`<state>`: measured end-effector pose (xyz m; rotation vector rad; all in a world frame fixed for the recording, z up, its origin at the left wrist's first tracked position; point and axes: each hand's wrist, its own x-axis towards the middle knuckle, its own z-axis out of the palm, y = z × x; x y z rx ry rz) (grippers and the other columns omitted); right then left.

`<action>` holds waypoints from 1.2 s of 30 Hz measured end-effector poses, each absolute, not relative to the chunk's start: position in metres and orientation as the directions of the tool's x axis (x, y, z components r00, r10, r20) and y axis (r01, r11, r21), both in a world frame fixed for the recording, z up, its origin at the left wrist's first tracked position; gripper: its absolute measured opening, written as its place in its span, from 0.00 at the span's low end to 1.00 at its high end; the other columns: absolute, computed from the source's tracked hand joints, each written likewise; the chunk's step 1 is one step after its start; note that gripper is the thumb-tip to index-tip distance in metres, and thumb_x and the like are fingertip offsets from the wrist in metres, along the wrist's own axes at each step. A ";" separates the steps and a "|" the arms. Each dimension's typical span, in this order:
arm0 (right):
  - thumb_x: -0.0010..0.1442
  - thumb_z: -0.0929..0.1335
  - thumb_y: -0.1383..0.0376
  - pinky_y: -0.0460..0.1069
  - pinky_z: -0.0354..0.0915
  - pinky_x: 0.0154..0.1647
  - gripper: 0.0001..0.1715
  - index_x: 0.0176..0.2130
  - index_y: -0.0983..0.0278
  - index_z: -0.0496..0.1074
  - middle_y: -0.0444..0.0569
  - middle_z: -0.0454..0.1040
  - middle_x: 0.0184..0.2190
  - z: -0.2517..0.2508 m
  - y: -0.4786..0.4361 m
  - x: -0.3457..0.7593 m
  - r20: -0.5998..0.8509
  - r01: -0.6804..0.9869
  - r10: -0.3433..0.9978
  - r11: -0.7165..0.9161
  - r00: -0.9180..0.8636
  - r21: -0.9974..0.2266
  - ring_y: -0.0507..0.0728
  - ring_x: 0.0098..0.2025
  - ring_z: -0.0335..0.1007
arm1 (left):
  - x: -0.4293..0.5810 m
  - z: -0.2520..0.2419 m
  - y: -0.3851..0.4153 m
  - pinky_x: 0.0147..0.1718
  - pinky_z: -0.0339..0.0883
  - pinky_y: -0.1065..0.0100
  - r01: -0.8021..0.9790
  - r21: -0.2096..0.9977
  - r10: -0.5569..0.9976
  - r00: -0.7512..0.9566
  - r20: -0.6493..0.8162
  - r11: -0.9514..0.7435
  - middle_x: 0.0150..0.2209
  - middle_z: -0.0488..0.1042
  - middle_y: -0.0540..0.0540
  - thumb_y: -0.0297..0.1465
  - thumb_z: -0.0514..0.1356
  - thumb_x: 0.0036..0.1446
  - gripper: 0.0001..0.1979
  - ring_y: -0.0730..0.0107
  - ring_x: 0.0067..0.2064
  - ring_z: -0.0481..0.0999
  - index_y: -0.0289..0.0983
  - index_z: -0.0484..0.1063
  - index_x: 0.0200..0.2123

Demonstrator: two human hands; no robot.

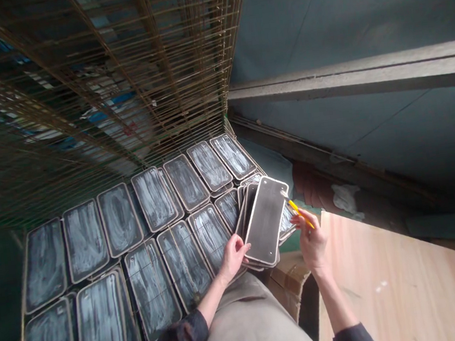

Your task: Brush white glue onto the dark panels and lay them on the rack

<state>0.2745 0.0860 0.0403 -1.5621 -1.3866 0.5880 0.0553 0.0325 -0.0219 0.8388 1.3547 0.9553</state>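
My left hand [232, 256] grips the lower edge of a stack of dark rounded rectangular panels [264, 222], fingers closed round it. The top panel is plain dark grey with a pale rim. My right hand [311, 237] is closed on a yellow-handled brush [299, 211], whose tip touches the top panel's upper right corner. Both hands are above my lap, which is covered in beige cloth [248, 321].
Several similar panels [152, 198] smeared with white coating lie in rows on a wire rack to the left. Wire mesh racks [110, 80] stand stacked behind them. A pale wooden board [388, 283] lies at the right, below a grey wall with a ledge [348, 77].
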 end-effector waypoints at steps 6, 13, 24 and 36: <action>0.63 0.59 0.62 0.51 0.70 0.38 0.17 0.51 0.61 0.66 0.48 0.76 0.34 0.037 0.087 0.268 0.236 0.581 0.958 0.100 0.162 -0.807 0.54 0.34 0.74 | 0.055 -0.033 0.029 0.20 0.69 0.72 -0.220 0.840 0.862 0.007 -0.507 0.496 0.24 0.59 0.56 0.44 0.62 0.47 0.20 0.78 0.22 0.64 0.37 0.57 0.26; 0.63 0.61 0.59 0.52 0.71 0.35 0.18 0.49 0.63 0.68 0.49 0.77 0.33 0.054 0.087 0.278 0.301 0.583 0.895 0.057 0.331 -0.811 0.55 0.32 0.75 | 0.076 0.007 0.054 0.24 0.67 0.72 0.073 0.968 0.953 0.174 -0.249 0.240 0.31 0.60 0.52 0.35 0.57 0.55 0.10 0.76 0.28 0.66 0.38 0.58 0.28; 0.62 0.62 0.57 0.53 0.70 0.33 0.20 0.49 0.65 0.67 0.51 0.75 0.34 0.094 0.073 0.311 0.391 0.469 0.706 0.093 0.591 -0.878 0.57 0.33 0.75 | 0.109 0.070 0.077 0.41 0.65 0.65 0.294 0.910 0.911 0.374 0.172 -0.292 0.43 0.68 0.41 0.30 0.50 0.61 0.10 0.64 0.40 0.71 0.37 0.64 0.45; 0.63 0.62 0.57 0.51 0.70 0.34 0.19 0.49 0.65 0.67 0.50 0.75 0.33 0.070 0.071 0.296 0.307 0.452 0.826 0.072 0.472 -0.889 0.55 0.32 0.74 | 0.054 -0.022 0.028 0.29 0.59 0.74 0.175 0.959 0.964 -0.183 -0.192 0.224 0.23 0.58 0.54 0.33 0.56 0.55 0.12 0.76 0.26 0.61 0.38 0.56 0.24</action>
